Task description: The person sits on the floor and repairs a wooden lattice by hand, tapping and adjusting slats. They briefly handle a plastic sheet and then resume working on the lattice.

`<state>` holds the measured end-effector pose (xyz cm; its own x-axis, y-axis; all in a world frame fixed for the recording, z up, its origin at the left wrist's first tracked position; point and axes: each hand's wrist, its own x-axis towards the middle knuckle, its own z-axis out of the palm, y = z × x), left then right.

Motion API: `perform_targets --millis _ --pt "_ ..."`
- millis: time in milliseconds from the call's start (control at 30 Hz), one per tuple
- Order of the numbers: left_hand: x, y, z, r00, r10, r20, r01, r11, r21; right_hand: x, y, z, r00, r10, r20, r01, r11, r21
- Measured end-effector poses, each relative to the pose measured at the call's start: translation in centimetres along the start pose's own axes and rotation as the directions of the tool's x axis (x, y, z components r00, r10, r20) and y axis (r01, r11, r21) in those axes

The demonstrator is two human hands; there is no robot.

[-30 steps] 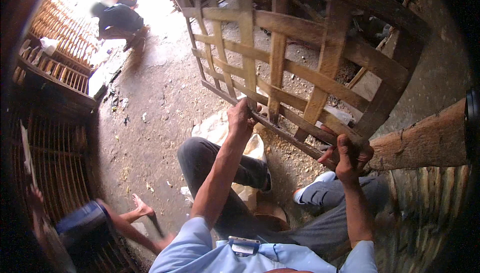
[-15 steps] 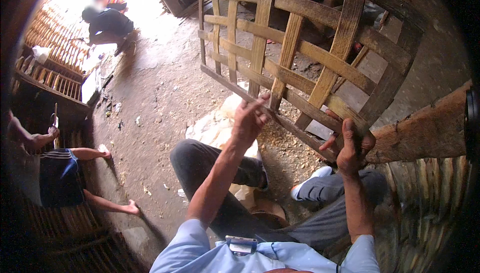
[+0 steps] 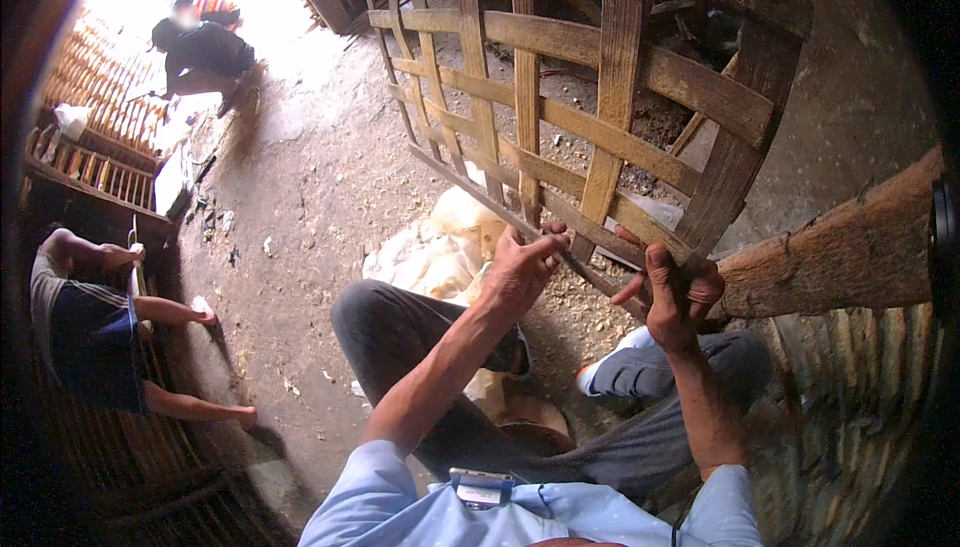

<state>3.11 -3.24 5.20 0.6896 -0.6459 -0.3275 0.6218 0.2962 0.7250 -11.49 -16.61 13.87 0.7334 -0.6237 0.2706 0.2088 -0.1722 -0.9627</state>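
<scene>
A woven wooden lattice panel, made of flat interlaced strips in a frame, stands tilted up in front of me. My left hand is closed around the thin lower edge strip near its middle. At the panel's near right corner, my right hand grips the frame, with the thumb on the near side and fingers reaching through to the lattice. My bent legs are below the panel. A pale crumpled sheet lies on the ground beyond my left knee.
To the right, a thick rough wooden beam sits beside corrugated sheeting. At the left, a person in dark shorts sits on slats, holding a stick. Another person crouches at the bright far opening. Chips litter the ground.
The panel has tilted and shifted left, its top rail now lower in view. My right hand has moved slightly left with it; my left hand has shifted down and right along the edge.
</scene>
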Motion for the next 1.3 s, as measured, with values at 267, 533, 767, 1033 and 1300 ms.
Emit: perform_targets --millis 267,533,767,1033,1300 --pt "1.3 0.6 -1.7 0.999 -0.003 -0.049 -0.006 0.983 -0.186 0.2 -0.9 0.7 1.000 0.020 -0.009 -0.020 0.999 0.037" --pt "0.6 0.1 -0.8 0.999 -0.039 0.018 0.042 0.974 -0.223 0.2 -0.7 0.4 0.993 -0.091 0.074 0.096 0.993 -0.067" --pt "1.0 0.0 -0.9 0.995 -0.017 -0.094 0.025 0.996 0.082 0.0 -0.7 0.6 0.998 0.052 0.035 -0.053 0.998 0.022" --pt "0.9 0.2 -0.9 0.998 -0.045 -0.036 0.045 0.999 -0.006 0.1 -0.3 0.5 0.998 0.061 -0.024 -0.059 0.996 0.071" --pt "-1.2 1.1 1.8 0.988 -0.152 -0.032 0.152 0.988 -0.003 0.8 -0.9 0.6 0.995 0.077 -0.061 -0.065 0.983 0.173"
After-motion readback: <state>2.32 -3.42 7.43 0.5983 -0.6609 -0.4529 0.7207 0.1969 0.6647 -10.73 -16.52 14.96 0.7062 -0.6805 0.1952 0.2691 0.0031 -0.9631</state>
